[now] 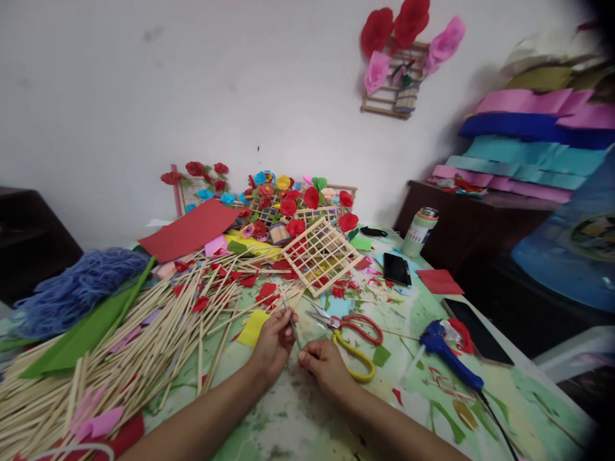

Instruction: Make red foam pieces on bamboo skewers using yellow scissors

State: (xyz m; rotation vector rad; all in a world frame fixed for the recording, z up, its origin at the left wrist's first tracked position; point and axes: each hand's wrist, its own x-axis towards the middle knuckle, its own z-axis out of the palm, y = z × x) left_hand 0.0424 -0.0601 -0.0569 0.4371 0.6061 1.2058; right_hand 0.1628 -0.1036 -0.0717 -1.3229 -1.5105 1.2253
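In the middle of the table, a thin stick (295, 331) slants between my two hands, greyish along its lower part. My left hand (275, 346) is closed around its upper part with thumb and fingers. The fingertips of my right hand (327, 368) pinch its lower end, where a small bit of red shows. Just beyond my right hand lie scissors (358, 323) with one red and one yellow handle, blades apart. A yellow paper piece (253, 328) lies next to my left hand, and a wooden lattice (321, 256) leans behind.
Many loose sticks (163, 320) cover the left side, near blue yarn (81, 291) and green paper (86, 342). Paper flowers (288, 206) stand at the back. On the right are a blue glue gun (451, 358), phones (478, 333) and a bottle (419, 232). Paper scraps litter the tabletop.
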